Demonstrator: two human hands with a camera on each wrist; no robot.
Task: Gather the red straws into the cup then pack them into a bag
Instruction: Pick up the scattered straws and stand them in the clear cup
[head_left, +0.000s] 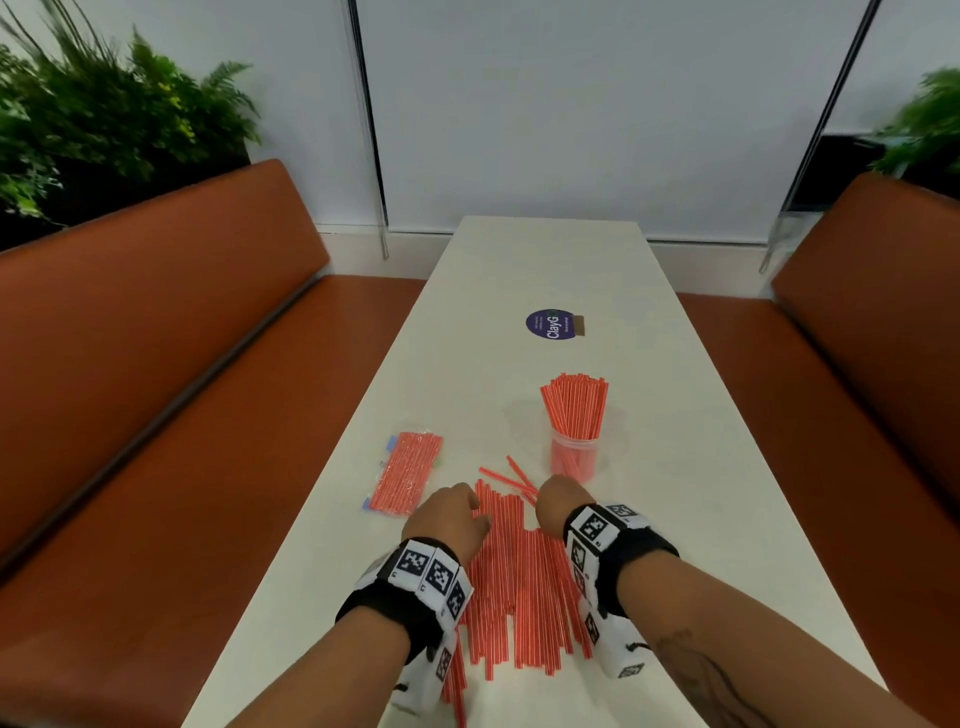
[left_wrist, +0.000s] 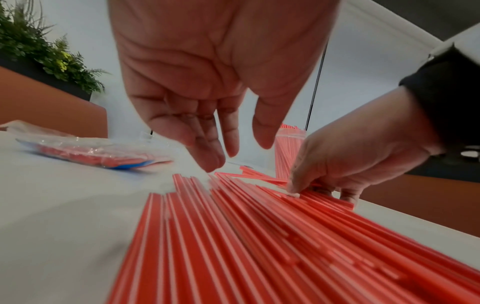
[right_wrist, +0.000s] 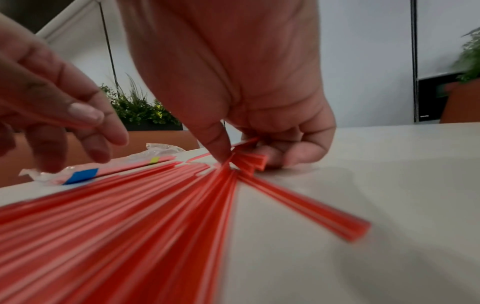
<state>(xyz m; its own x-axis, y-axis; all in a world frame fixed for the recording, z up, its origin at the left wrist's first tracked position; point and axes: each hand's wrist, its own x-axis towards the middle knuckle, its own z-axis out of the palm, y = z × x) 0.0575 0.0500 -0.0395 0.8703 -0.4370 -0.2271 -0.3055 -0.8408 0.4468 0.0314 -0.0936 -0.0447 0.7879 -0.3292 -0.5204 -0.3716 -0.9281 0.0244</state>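
Red straws (head_left: 519, 577), loose, are spread in a flat fan on the white table (head_left: 675, 467), near edge, between both wrists. A few strays are crossed at 12 o'clock from the fan. Clear plastic cup (head_left: 574, 457): upright, at 1 o'clock from the fan, packed with standing red straws. Clear bag (head_left: 405, 473): laid flat at 10 o'clock from the fan, already filled with red straws; a blue strip is seen at its end. Left hand (left_wrist: 207, 86): held just above the far ends of the straws, fingers relaxed and extended, nothing gripped. Right hand (right_wrist: 259, 115): lowered onto the far right of the fan, thumb and curled fingers pinched on several straw ends. Purple round sticker (head_left: 551, 325): at 12 o'clock beyond the cup.
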